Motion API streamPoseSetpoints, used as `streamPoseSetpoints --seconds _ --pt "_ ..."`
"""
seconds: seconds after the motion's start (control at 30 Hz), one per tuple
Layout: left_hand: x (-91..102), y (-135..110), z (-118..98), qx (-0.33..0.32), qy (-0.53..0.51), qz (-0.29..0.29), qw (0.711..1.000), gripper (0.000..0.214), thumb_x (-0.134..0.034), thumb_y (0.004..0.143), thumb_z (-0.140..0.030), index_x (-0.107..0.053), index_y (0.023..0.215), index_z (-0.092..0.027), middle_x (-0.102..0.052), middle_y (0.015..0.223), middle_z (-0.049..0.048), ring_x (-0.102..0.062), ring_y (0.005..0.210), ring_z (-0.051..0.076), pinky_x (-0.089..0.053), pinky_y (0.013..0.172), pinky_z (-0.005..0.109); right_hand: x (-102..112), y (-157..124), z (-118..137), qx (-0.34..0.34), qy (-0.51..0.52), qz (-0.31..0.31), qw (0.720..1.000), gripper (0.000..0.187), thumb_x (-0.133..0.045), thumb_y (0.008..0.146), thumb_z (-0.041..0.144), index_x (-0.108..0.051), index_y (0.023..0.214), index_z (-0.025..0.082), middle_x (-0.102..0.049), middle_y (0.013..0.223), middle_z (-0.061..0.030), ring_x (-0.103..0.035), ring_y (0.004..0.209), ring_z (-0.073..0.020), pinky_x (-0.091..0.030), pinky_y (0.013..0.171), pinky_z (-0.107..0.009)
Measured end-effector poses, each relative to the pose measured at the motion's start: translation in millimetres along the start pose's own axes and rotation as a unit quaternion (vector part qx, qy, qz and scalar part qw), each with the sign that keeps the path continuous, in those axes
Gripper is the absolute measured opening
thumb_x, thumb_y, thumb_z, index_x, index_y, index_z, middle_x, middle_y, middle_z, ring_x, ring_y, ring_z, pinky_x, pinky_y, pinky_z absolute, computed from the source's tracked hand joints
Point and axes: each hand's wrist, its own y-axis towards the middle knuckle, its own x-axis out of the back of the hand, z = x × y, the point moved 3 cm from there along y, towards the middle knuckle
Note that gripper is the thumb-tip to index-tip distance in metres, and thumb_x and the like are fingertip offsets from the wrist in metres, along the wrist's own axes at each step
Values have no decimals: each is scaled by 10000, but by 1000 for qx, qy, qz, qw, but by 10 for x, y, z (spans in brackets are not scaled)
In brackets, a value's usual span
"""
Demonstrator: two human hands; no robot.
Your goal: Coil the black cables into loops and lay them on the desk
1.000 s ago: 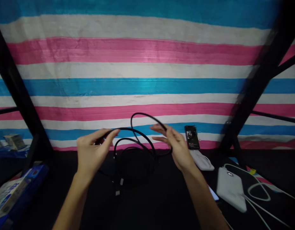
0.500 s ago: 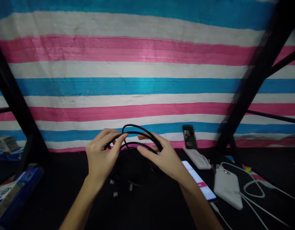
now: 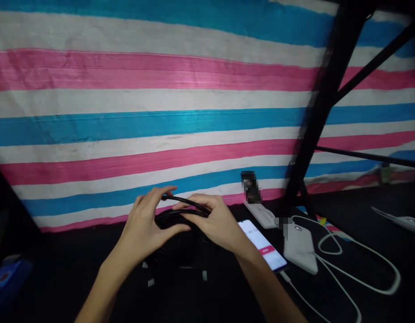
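Note:
A coiled black cable (image 3: 184, 211) hangs between both hands, just above the dark table (image 3: 207, 296). My left hand (image 3: 147, 226) grips the coil's left side, thumb and fingers curled round the loops. My right hand (image 3: 216, 222) pinches the coil's upper right part, fingers wrapped over the strands. Several small plug ends (image 3: 149, 282) dangle below the coil, near the table surface. The lower half of the coil is hard to make out against the black table.
A lit phone (image 3: 263, 244) lies right of my right hand. A white power bank (image 3: 300, 246) with white cables (image 3: 359, 269) sits further right. A black frame post (image 3: 315, 112) rises at the right. A striped pink, blue and white sheet (image 3: 160, 112) hangs behind.
The hands have drawn together and gathered the wide loops into a tight, flat coil. The view has swung to the right and slightly down.

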Motion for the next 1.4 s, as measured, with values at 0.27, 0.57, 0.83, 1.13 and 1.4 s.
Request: streamPoseSetpoints --seconds 0.27,0.57,0.83,1.13,1.4 --pt "174 -24 281 201 -155 -123 959 323 -625 695 -393 -549 458 -188 -483 378 -21 -443 397 99 -320 431 226 186 -13 89 -10 17 -75 997 141 -655 768 316 -696 850 209 -682 754 -4 -475 409 -66 -394 386 -219" --pt "150 -36 237 344 -468 -236 780 466 -733 641 -288 -349 404 -171 -249 313 -76 -189 287 30 -83 328 234 60 75 -89 -40 93 -49 994 278 -657 761 413 -614 946 210 -588 579 44 -440 379 -60 -376 389 -206" --pt "135 -1 209 335 -538 -263 727 468 -649 723 -201 -316 394 -176 -221 308 -69 -172 297 34 -125 339 239 95 121 -137 7 131 -112 985 173 -586 834 399 -598 846 226 -495 549 55 -524 593 -105 -447 659 -252" --pt "-41 -6 176 313 -614 -226 688 433 -604 712 -151 -302 403 -180 -224 289 -78 -169 281 31 -181 346 218 -6 53 -154 -12 252 -137 958 255 -649 783 379 -548 640 194 -314 360 104 -274 305 -43 -192 342 -211" --pt "-39 -22 14 248 -672 -153 681 413 -665 648 -176 -333 403 -171 -238 281 -90 -192 232 4 -154 314 186 97 115 -216 -8 335 -197 921 449 -626 711 269 -281 433 196 -201 340 101 -192 294 -25 -122 340 -219"
